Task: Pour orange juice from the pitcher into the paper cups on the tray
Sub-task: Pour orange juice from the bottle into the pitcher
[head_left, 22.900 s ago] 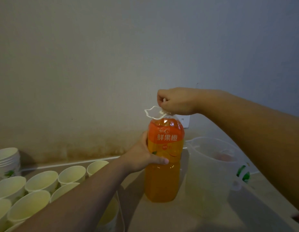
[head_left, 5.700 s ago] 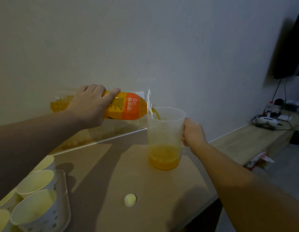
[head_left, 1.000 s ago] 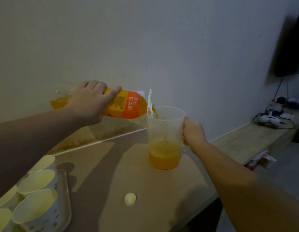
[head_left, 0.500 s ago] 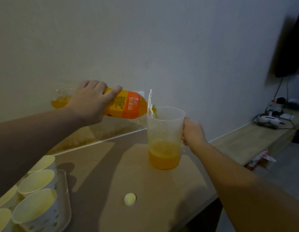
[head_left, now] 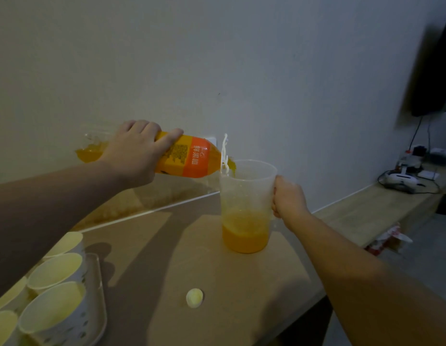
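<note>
Change: juice level in pitcher [head_left: 245, 208] slightly higher; bottle [head_left: 184, 158] emptier.
Left hand [head_left: 137, 151]: fingers wrapped round bottle, long axis near horizontal, mouth over pitcher rim.
Right hand [head_left: 288, 197]: curled on handle.
Paper cups [head_left: 54, 270]: on tray [head_left: 98, 295], well left of pitcher, nearer left hand.

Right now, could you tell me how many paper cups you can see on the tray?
5 at lower left: back cup, middle cup, front cup, two cut-off cups at the left edge. More may lie outside the frame.
</note>
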A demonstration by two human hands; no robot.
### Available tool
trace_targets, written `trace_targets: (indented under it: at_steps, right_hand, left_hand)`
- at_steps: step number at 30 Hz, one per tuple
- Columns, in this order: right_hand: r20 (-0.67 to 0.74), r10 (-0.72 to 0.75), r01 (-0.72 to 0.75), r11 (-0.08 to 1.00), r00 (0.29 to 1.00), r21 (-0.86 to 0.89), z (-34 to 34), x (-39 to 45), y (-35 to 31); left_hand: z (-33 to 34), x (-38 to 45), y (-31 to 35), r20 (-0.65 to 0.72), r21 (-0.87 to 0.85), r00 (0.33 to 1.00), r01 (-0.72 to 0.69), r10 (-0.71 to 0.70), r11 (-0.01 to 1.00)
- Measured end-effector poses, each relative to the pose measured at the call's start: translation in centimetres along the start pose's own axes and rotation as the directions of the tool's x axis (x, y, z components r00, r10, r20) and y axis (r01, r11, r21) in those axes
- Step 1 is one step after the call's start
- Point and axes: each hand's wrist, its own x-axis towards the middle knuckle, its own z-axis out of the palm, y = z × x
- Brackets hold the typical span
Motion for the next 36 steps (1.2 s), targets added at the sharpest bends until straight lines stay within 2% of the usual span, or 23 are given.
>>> trace_targets:
  at_steps: [3,5,7,11,16,20,28,36]
  right_hand:
    - [0.053,0.059,-0.062,0.997,0.997,0.056,0.1,0.5,0.3]
    - [0.052,0.042,-0.044,0.998,0.998,0.033,0.0,0.2,0.2]
    - [-0.009,0.021,-0.021,0.999,1.000,0.030,-0.2,0.1,0.1]
    - [0.046,0.029,-0.030,0.999,0.999,0.022,0.1,0.3,0.3]
    - [0.030,-0.007,0.008,1.000,1.000,-0.020,-0.1,0.5,0.4]
    - [-0.006,0.051,-0.050,0.995,0.999,0.082,-0.3,0.0,0.1]
    - [0.047,-0.002,0.005,0.998,0.999,-0.067,0.0,1.0,0.8]
    - [0.064,-0.008,0.012,0.997,0.998,-0.077,-0.1,0.6,0.5]
  left_hand:
    - [0.0,0.0,0.0,0.006,0.005,1.000,0.001,-0.001,1.000]
    - [0.0,0.1,0.0,0.001,0.009,1.000,0.002,-0.002,1.000]
    - [-0.1,0.1,0.0,-0.005,0.009,1.000,0.000,0.000,1.000]
    - [0.0,0.1,0.1,0.001,0.017,1.000,0.002,-0.002,1.000]
    - [0.0,0.0,0.1,0.008,0.016,1.000,0.009,-0.010,1.000]
    - [0.0,0.0,0.0,0.002,0.008,1.000,0.004,-0.004,1.000]
    - [0.0,0.0,0.1,0.007,0.017,1.000,0.003,-0.003,1.000]
    - [-0.1,-0.1,0.1,0.000,0.006,1.000,0.006,-0.006,1.000]
